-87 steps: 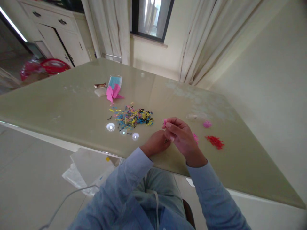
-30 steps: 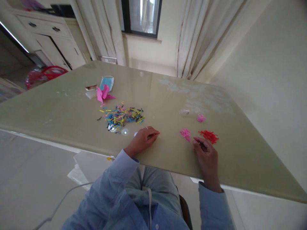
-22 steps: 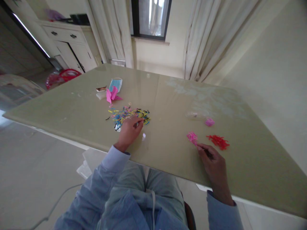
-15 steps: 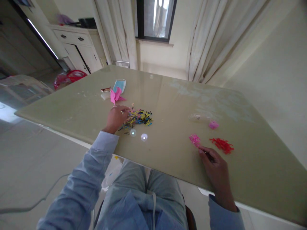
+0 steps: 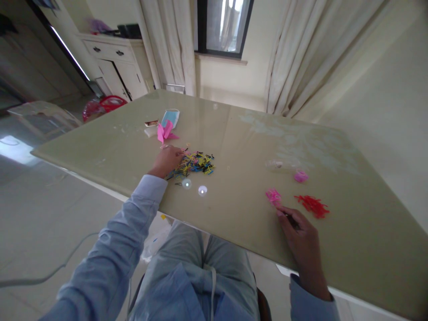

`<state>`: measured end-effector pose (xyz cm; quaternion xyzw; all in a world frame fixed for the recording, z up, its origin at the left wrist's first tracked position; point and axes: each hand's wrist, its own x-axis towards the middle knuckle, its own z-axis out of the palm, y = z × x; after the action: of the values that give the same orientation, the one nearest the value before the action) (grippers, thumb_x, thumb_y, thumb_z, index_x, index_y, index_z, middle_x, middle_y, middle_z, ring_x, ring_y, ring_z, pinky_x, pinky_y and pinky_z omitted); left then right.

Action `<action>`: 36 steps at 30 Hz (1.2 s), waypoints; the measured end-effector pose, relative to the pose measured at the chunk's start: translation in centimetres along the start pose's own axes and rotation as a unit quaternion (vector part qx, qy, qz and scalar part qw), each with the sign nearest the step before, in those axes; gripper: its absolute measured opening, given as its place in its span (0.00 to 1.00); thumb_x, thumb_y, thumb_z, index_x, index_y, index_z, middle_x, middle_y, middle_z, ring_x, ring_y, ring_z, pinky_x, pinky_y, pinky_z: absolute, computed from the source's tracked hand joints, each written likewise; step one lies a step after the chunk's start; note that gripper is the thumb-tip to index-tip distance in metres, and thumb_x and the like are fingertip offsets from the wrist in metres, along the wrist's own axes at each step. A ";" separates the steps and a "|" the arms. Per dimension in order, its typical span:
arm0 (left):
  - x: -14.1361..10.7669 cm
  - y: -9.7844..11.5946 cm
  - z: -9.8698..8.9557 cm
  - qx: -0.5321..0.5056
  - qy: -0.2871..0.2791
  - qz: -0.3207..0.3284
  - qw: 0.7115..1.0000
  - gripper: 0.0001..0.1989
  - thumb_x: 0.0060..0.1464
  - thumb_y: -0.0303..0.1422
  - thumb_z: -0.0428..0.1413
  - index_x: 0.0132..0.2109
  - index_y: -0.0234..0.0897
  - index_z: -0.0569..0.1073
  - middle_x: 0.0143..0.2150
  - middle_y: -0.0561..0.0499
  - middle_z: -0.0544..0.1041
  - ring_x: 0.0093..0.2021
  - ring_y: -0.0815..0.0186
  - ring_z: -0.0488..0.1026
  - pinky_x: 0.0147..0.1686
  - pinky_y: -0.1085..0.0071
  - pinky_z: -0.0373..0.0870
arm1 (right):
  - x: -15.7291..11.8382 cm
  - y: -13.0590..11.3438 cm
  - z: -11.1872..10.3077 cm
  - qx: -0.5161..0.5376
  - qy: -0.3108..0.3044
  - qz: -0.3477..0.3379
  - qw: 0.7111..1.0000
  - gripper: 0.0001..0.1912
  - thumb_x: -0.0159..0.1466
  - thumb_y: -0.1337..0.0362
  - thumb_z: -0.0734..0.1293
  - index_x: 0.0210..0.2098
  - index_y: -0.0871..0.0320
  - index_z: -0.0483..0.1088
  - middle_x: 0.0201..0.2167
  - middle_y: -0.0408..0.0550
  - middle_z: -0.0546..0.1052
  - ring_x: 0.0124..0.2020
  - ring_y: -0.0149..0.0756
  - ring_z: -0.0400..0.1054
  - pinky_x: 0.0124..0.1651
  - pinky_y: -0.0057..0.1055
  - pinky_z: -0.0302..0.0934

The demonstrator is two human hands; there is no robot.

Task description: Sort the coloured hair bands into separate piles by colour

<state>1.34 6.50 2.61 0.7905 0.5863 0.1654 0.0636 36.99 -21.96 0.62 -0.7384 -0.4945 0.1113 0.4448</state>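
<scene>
My left hand (image 5: 168,160) rests at the left edge of a mixed pile of small yellow, black and blue pieces (image 5: 197,163), its fingers together; what they pinch is too small to make out. On the right, my right hand (image 5: 298,227) is closed in a pinch at the near edge of a small pink pile (image 5: 273,196). Whatever lies between those fingertips cannot be made out. Beside it is a pile of red pieces (image 5: 312,206). A pink bundle (image 5: 301,176) lies farther back.
Two small clear discs (image 5: 187,184) lie before the mixed pile. Behind my left hand are pink folded paper (image 5: 166,131), a blue mask (image 5: 170,117) and a small packet (image 5: 151,123). A clear bottle-like object (image 5: 278,165) lies at the right on the table (image 5: 234,147).
The view has shifted slightly. My left hand's fingers have drawn closer together at the mixed pile; my right hand remains by the pink pile.
</scene>
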 end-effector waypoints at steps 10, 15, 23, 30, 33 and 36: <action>-0.9 0.2 0.1 -0.039 0.097 -0.009 0.994 0.12 0.59 0.32 0.52 0.39 0.33 0.80 0.40 0.39 0.81 0.42 0.55 0.75 0.45 0.62 0.71 | 0.0 0.2 0.0 -0.002 0.001 -0.005 1.000 0.17 0.61 0.50 0.68 0.37 0.57 0.80 0.34 0.52 0.82 0.32 0.40 0.74 0.35 0.34 0.67; -1.7 0.6 -0.6 -0.136 0.128 -0.019 0.982 0.12 0.57 0.35 0.55 0.40 0.32 0.80 0.37 0.44 0.82 0.31 0.63 0.73 0.38 0.68 0.70 | -0.1 0.4 0.0 -0.004 0.000 -0.005 1.000 0.17 0.62 0.51 0.68 0.37 0.57 0.80 0.35 0.52 0.82 0.34 0.41 0.75 0.37 0.34 0.68; -2.1 0.5 0.0 -0.220 0.142 -0.037 0.964 0.10 0.53 0.36 0.59 0.36 0.34 0.79 0.35 0.46 0.82 0.32 0.64 0.75 0.35 0.70 0.69 | -0.1 0.4 0.0 -0.012 0.000 -0.011 1.000 0.16 0.62 0.51 0.68 0.37 0.57 0.80 0.34 0.51 0.82 0.33 0.40 0.74 0.37 0.34 0.67; -2.2 0.4 0.5 -0.242 0.123 -0.017 0.962 0.14 0.55 0.37 0.58 0.44 0.33 0.80 0.40 0.45 0.83 0.30 0.65 0.74 0.35 0.69 0.70 | -0.1 0.2 -0.1 -0.014 -0.003 -0.005 1.000 0.17 0.62 0.51 0.68 0.38 0.57 0.79 0.34 0.51 0.82 0.32 0.40 0.73 0.36 0.34 0.66; -2.2 0.5 0.6 -0.258 0.106 -0.025 0.960 0.14 0.55 0.36 0.57 0.44 0.34 0.81 0.40 0.45 0.83 0.30 0.65 0.75 0.35 0.70 0.71 | -0.1 0.3 -0.1 -0.017 -0.004 -0.005 1.000 0.16 0.62 0.51 0.68 0.37 0.57 0.79 0.34 0.51 0.82 0.33 0.40 0.74 0.37 0.34 0.66; -2.3 0.4 0.9 -0.278 0.103 -0.034 0.954 0.14 0.54 0.35 0.57 0.45 0.34 0.81 0.40 0.46 0.83 0.29 0.66 0.74 0.33 0.71 0.71 | -0.2 0.2 -0.1 -0.020 -0.003 -0.002 1.000 0.16 0.62 0.51 0.68 0.38 0.57 0.79 0.34 0.51 0.81 0.32 0.39 0.73 0.36 0.33 0.66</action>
<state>1.38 4.28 1.50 0.6997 0.5467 0.4006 0.2257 37.08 -22.16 0.43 -0.7458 -0.4992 0.1027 0.4290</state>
